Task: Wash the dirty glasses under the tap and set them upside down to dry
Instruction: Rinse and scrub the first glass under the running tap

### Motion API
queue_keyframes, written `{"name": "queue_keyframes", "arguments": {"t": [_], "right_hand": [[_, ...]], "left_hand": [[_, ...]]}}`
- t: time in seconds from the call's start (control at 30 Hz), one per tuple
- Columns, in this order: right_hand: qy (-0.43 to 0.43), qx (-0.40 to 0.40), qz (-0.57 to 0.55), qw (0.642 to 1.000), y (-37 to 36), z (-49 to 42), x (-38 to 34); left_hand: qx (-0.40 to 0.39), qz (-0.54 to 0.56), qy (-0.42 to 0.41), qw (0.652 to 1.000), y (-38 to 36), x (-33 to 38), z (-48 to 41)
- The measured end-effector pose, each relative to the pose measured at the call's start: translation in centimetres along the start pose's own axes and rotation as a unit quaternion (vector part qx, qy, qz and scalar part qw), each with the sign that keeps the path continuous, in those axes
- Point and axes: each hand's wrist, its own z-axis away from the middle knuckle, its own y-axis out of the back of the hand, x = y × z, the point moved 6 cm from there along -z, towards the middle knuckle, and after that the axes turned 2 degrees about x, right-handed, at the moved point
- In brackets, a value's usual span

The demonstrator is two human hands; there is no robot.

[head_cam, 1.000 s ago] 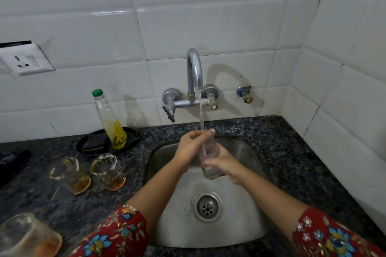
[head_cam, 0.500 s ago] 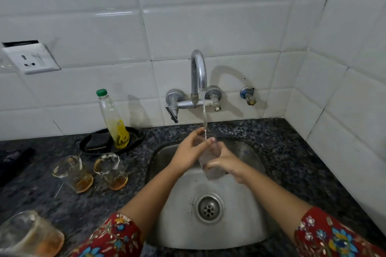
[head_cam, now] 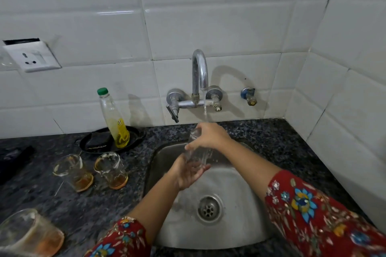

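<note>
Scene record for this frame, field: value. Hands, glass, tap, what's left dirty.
tap: running, stream reaches the right hand
glass: clear, held over the sink under the stream
right hand: grips the glass's upper part
left hand: under the glass's base, grip blurred
dirty glasses: three upright on the counter left of the sink, brown residue
bottle: green cap, on black plate
</note>
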Motion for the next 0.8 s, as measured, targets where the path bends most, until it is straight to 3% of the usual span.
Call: {"name": "queue_keyframes", "arguments": {"t": [0.2, 0.33, 0.4, 0.43, 0.5, 0.53, 0.57, 0.67, 0.73, 0.8], "right_hand": [[-0.023, 0.016, -0.059, 0.998, -0.1, 2.0, 2.1], [-0.03, 0.033, -0.064, 0.997, -3.3, 4.9, 4.3], [-0.063, 0.012, -0.159, 0.985, -4.9, 5.2, 5.5], [-0.086, -0.027, -0.263, 0.961, -5.5, 5.2, 6.1], [-0.123, -0.135, -0.463, 0.867, -6.6, 5.7, 6.4], [-0.124, -0.167, -0.516, 0.831, -7.0, 6.0, 6.2], [-0.114, -0.168, -0.527, 0.825, -7.2, 5.9, 6.1], [-0.082, -0.036, -0.459, 0.884, -7.0, 4.7, 6.3], [-0.083, 0.006, -0.486, 0.87, -6.8, 4.3, 6.3], [-0.083, 0.014, -0.515, 0.853, -6.3, 4.0, 6.1]], "left_hand": [[0.005, 0.043, -0.105, 0.993, -1.8, 4.0, -0.3], [0.01, -0.1, -0.175, 0.979, -3.4, 4.2, 0.3], [0.031, -0.166, -0.229, 0.959, -3.6, 4.3, 0.6], [0.012, -0.18, -0.237, 0.955, -3.9, 4.3, 0.9], [-0.074, -0.193, -0.215, 0.954, -4.6, 4.2, 1.4], [-0.111, -0.2, -0.203, 0.952, -4.8, 4.2, 1.5], [-0.127, -0.207, -0.199, 0.949, -4.9, 4.2, 1.6], [-0.099, -0.245, -0.246, 0.933, -5.0, 4.6, 1.9], [-0.067, -0.269, -0.271, 0.922, -5.1, 4.8, 2.2], [0.029, -0.253, -0.336, 0.907, -4.5, 6.3, 3.0]]}}
